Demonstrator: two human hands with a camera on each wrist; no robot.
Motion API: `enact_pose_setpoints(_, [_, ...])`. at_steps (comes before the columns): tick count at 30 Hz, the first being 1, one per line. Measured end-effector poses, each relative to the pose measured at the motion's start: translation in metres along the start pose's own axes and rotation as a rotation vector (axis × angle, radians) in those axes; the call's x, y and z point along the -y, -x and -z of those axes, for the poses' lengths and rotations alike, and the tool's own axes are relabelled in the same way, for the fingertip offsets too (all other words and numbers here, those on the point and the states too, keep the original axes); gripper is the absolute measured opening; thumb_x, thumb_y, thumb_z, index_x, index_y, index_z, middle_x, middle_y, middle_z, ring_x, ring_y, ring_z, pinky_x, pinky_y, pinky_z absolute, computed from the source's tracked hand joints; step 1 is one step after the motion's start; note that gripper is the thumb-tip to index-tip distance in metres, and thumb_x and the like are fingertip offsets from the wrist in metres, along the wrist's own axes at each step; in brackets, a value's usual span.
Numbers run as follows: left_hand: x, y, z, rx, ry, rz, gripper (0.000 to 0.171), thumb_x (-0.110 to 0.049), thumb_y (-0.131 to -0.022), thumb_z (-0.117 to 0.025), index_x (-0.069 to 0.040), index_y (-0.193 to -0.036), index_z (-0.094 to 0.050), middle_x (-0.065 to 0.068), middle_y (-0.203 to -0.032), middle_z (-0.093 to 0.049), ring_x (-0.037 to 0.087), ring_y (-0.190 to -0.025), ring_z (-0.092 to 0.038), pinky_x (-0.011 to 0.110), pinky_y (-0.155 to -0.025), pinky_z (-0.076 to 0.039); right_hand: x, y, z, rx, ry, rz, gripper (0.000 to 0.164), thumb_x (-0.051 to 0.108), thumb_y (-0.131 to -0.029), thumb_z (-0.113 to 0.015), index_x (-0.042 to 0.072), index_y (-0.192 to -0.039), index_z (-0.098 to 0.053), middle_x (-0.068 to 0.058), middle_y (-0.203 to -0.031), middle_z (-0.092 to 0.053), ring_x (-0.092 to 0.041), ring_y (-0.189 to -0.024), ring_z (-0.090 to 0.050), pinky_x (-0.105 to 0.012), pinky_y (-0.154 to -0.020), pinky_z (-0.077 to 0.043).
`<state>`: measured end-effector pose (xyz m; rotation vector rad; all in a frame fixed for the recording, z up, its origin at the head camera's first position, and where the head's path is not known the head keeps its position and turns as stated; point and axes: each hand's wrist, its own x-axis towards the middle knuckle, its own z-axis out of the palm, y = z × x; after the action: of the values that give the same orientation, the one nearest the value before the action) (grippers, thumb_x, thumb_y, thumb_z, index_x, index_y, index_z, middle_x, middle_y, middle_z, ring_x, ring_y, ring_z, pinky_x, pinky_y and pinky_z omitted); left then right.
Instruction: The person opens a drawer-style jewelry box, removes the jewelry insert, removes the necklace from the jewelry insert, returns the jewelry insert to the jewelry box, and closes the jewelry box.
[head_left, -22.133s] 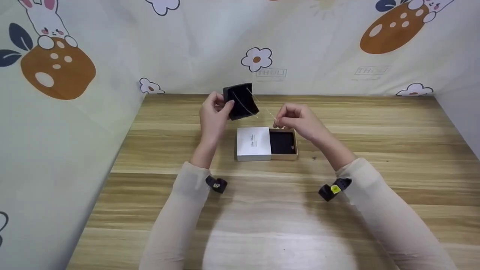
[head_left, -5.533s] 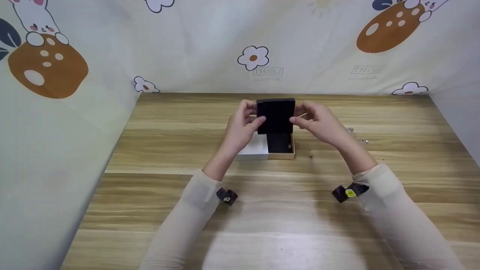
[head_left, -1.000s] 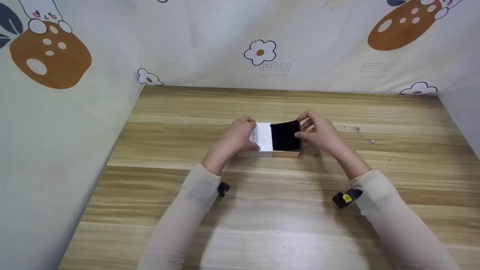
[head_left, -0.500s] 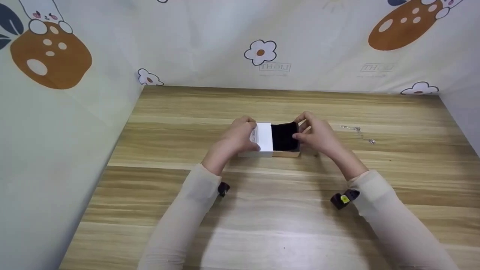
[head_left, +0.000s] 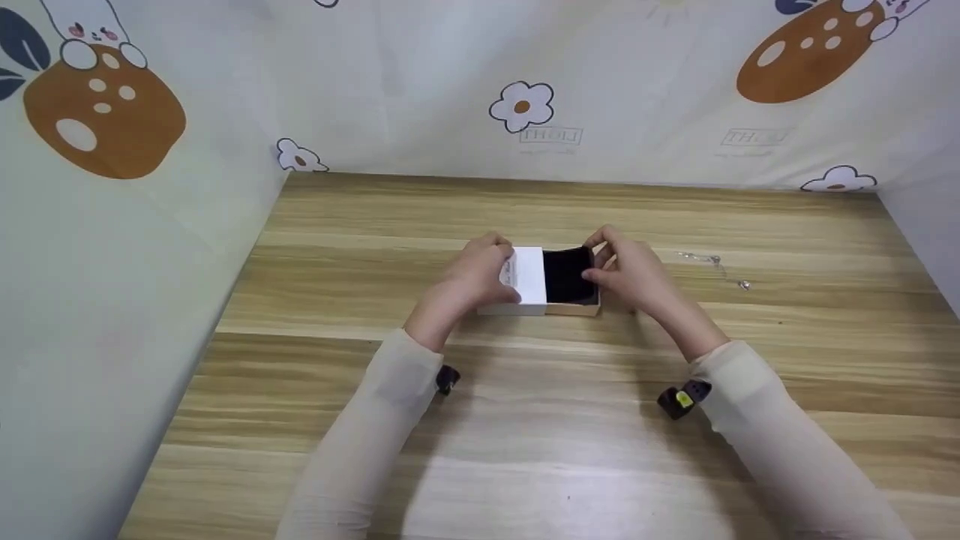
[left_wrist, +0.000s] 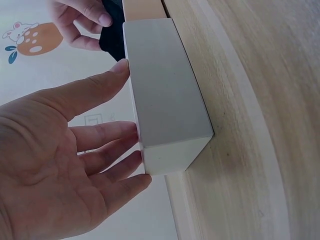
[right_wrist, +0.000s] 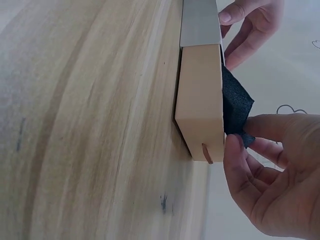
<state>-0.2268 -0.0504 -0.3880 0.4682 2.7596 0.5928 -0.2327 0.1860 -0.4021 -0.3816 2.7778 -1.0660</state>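
Observation:
A small jewellery box with a white sleeve (head_left: 529, 276) sits on the table, its tan drawer (right_wrist: 202, 85) pulled partly out to the right. My left hand (head_left: 474, 271) rests on the sleeve, with thumb and fingertips touching its top. In the left wrist view those fingers are fairly straight. A black foam insert (head_left: 566, 275) lies in the drawer, its right end tilted up above the rim. My right hand (head_left: 628, 268) pinches that raised end between thumb and fingers, as the right wrist view shows. The drawer's floor is hidden beneath the insert.
A thin silver necklace (head_left: 716, 262) lies on the wooden table (head_left: 525, 420), right of my right hand. Printed cloth (head_left: 420, 97) hangs behind the table and along its sides. A short brown ribbon tab (right_wrist: 207, 153) sticks out of the drawer's end.
Earlier the insert was held in the air with the necklace on it, then without it; now it sits in the drawer. In the last second my right hand shifted slightly left with the insert's end.

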Motion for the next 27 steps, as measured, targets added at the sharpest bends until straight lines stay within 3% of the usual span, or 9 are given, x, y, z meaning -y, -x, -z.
enact_pose_setpoints(13, [-0.0001, 0.0005, -0.0004, -0.001, -0.004, 0.005, 0.067, -0.027, -0.073, -0.08, -0.003, -0.129, -0.054, 0.009, -0.139, -0.042, 0.026, -0.128, -0.04, 0.036, -0.106, -0.037, -0.004, -0.0016, -0.0039, -0.005, 0.079, -0.011, 0.037, 0.011, -0.082, -0.07, 0.004, -0.115, -0.053, -0.01, -0.085, -0.063, -0.016, -0.066, -0.057, -0.028, -0.061, -0.044])
enact_pose_setpoints(22, [0.0006, -0.0002, -0.0007, -0.001, 0.006, 0.01, 0.068, -0.027, -0.073, -0.081, -0.003, -0.13, -0.053, 0.008, -0.138, -0.043, 0.025, -0.127, -0.04, 0.036, -0.106, -0.037, -0.005, 0.0, -0.0045, 0.01, 0.181, 0.02, 0.044, 0.013, -0.082, -0.071, 0.004, -0.121, -0.053, -0.004, -0.075, -0.061, -0.017, -0.064, -0.053, -0.03, -0.062, -0.043])
enact_pose_setpoints(27, [0.0009, -0.0009, -0.0003, -0.001, -0.003, -0.001, 0.069, -0.027, -0.073, -0.081, -0.002, -0.13, -0.053, 0.008, -0.139, -0.043, 0.027, -0.127, -0.04, 0.036, -0.106, -0.037, -0.0046, 0.001, -0.0053, 0.018, 0.241, 0.044, 0.038, 0.016, -0.082, -0.071, 0.006, -0.116, -0.058, -0.002, -0.073, -0.061, -0.017, -0.065, -0.054, -0.032, -0.063, -0.043])
